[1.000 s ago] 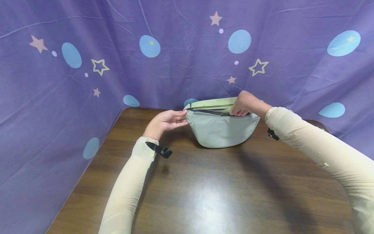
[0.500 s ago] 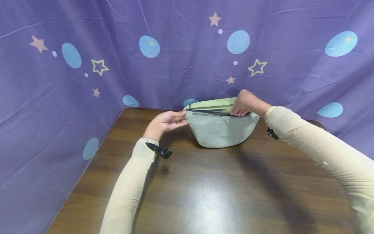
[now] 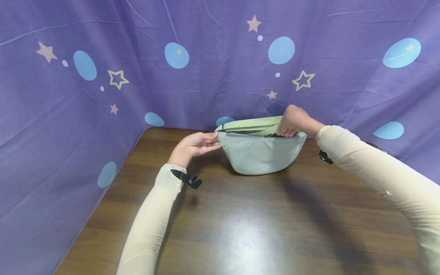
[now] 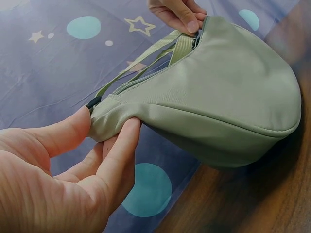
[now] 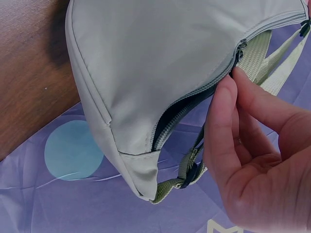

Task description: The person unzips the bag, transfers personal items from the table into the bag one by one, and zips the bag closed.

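A pale green belt bag (image 3: 262,154) stands upright at the back of the table, its webbing strap (image 3: 252,123) looped behind the top. My left hand (image 3: 196,146) pinches the bag's left end, thumb above and fingertips below, beside a black buckle piece (image 4: 94,102). At the top edge on the right, my right hand (image 3: 292,120) pinches the dark zipper pull between thumb and forefinger; the pull is mostly hidden by them. The zipper slider (image 5: 241,44) sits just beyond these fingertips. Between it and the bag's right end, the zipper (image 5: 177,119) gapes, showing a dark inside.
The brown wooden table (image 3: 220,221) stretches in front of the bag. A purple curtain (image 3: 220,57) with stars and blue ovals hangs close behind and along the left side. Black straps (image 3: 187,178) are fastened round both sleeved wrists.
My right hand has moved slightly to the right along the bag's top edge, the zipper slider with it. My left hand keeps its hold on the left end, and the bag stays nearly still.
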The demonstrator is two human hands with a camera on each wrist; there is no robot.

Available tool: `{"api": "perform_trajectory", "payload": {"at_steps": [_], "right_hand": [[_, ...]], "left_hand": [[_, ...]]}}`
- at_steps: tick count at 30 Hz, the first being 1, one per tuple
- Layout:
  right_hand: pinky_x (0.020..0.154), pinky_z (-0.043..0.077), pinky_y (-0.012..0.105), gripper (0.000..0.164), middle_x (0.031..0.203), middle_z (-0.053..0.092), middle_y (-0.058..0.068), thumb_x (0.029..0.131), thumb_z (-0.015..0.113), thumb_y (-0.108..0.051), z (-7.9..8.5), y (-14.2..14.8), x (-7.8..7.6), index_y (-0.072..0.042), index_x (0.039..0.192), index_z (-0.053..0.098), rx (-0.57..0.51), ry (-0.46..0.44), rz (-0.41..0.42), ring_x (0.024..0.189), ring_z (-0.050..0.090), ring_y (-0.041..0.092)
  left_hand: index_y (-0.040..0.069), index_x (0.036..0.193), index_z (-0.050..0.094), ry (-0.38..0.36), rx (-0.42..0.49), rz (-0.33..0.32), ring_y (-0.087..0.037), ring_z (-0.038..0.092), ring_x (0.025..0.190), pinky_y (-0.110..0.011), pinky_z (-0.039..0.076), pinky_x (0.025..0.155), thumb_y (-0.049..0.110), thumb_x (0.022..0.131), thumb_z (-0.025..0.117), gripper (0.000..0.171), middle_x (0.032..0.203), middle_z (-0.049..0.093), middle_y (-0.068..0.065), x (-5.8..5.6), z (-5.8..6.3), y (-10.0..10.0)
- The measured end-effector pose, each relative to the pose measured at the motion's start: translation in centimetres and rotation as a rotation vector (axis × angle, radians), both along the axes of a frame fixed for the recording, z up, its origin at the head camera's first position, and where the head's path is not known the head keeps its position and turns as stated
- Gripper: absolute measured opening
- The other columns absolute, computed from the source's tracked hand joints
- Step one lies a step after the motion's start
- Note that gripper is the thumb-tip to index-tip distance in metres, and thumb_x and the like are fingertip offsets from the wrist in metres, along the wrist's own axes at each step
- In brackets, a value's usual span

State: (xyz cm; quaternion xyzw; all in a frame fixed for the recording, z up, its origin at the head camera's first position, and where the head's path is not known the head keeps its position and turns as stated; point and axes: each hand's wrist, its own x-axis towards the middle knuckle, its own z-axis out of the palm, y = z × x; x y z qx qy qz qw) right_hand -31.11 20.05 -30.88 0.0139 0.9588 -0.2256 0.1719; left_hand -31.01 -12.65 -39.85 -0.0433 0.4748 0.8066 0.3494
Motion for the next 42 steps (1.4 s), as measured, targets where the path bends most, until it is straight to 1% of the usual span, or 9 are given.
{"api": "perform_trajectory", "payload": {"at_steps": [10, 19, 26, 29, 33, 35, 37, 40, 42], "right_hand": [[0.068, 0.064, 0.029, 0.017, 0.065, 0.073, 0.003, 0.080, 0.084, -0.007, 0.1, 0.5, -0.2, 0.004, 0.092, 0.078, -0.064, -0.022, 0.003, 0.058, 0.069, 0.010], [0.065, 0.063, 0.025, 0.014, 0.061, 0.068, -0.002, 0.085, 0.078, -0.004, -0.1, 0.9, -0.8, 0.006, 0.094, 0.076, -0.096, -0.093, 0.034, 0.055, 0.064, 0.006], [0.064, 0.063, 0.026, 0.013, 0.061, 0.070, 0.001, 0.081, 0.081, -0.004, 0.0, 1.5, -0.6, 0.006, 0.087, 0.076, -0.086, -0.051, 0.012, 0.055, 0.065, 0.009], [0.065, 0.062, 0.026, 0.014, 0.063, 0.069, 0.001, 0.083, 0.080, -0.003, 0.1, 1.7, -0.8, 0.006, 0.091, 0.076, -0.102, -0.076, 0.027, 0.056, 0.065, 0.008], [0.063, 0.062, 0.026, 0.009, 0.060, 0.070, 0.000, 0.081, 0.079, -0.008, 0.2, 2.3, -0.7, 0.000, 0.079, 0.077, -0.006, -0.020, 0.044, 0.056, 0.066, 0.008], [0.059, 0.060, 0.026, 0.011, 0.058, 0.069, 0.000, 0.078, 0.078, -0.009, 0.3, 2.8, -0.7, -0.005, 0.068, 0.076, 0.057, 0.027, 0.041, 0.054, 0.066, 0.009], [0.056, 0.056, 0.025, 0.013, 0.056, 0.069, 0.000, 0.073, 0.077, -0.010, 0.4, 3.5, -0.6, -0.009, 0.060, 0.074, 0.123, 0.075, 0.035, 0.052, 0.067, 0.010], [0.053, 0.050, 0.022, 0.017, 0.054, 0.068, -0.001, 0.070, 0.074, -0.008, 0.4, 4.6, -0.7, -0.013, 0.054, 0.070, 0.153, 0.097, 0.027, 0.051, 0.066, 0.010], [0.054, 0.052, 0.021, 0.019, 0.053, 0.067, -0.003, 0.073, 0.074, -0.007, 0.4, 5.4, -0.9, -0.012, 0.056, 0.070, 0.102, 0.062, 0.029, 0.052, 0.065, 0.007]], "left_hand": [[0.005, 0.092, 0.066, -0.009, 0.009, 0.000, -0.020, 0.071, 0.088, -0.038, 0.029, 0.121, 0.003, 0.107, 0.039, 0.032, 0.090, 0.072, -0.008, 0.0, 0.1, -0.1], [0.006, 0.092, 0.067, 0.000, 0.008, -0.014, -0.020, 0.072, 0.088, -0.035, 0.056, 0.100, 0.004, 0.108, 0.039, 0.033, 0.090, 0.073, -0.008, 0.0, -0.1, -0.3], [0.006, 0.091, 0.068, 0.003, 0.012, -0.021, -0.019, 0.072, 0.088, -0.036, 0.049, 0.108, 0.003, 0.108, 0.039, 0.033, 0.090, 0.073, -0.007, 0.0, -0.1, -0.4], [0.006, 0.091, 0.068, 0.010, 0.012, -0.026, -0.019, 0.072, 0.088, -0.035, 0.053, 0.104, 0.003, 0.107, 0.038, 0.034, 0.090, 0.073, -0.007, 0.0, -0.2, -0.4], [0.005, 0.091, 0.068, 0.009, 0.018, -0.025, -0.019, 0.072, 0.088, -0.033, 0.058, 0.098, 0.002, 0.107, 0.039, 0.033, 0.090, 0.073, -0.008, 0.0, -0.1, -0.3], [0.006, 0.091, 0.068, 0.011, 0.011, -0.023, -0.019, 0.072, 0.088, -0.035, 0.054, 0.105, 0.002, 0.107, 0.038, 0.034, 0.090, 0.073, -0.007, 0.0, -0.1, -0.3], [0.006, 0.091, 0.068, 0.011, 0.005, -0.021, -0.019, 0.072, 0.089, -0.037, 0.044, 0.115, 0.002, 0.107, 0.038, 0.034, 0.090, 0.073, -0.007, 0.1, -0.1, -0.4], [0.006, 0.091, 0.068, 0.010, 0.001, -0.016, -0.018, 0.071, 0.089, -0.038, 0.026, 0.124, 0.002, 0.107, 0.037, 0.035, 0.091, 0.072, -0.007, 0.1, -0.2, -0.5], [0.006, 0.091, 0.067, 0.009, 0.007, -0.017, -0.018, 0.071, 0.089, -0.038, 0.023, 0.125, 0.003, 0.108, 0.037, 0.035, 0.091, 0.072, -0.007, 0.1, -0.3, -0.7]]}}
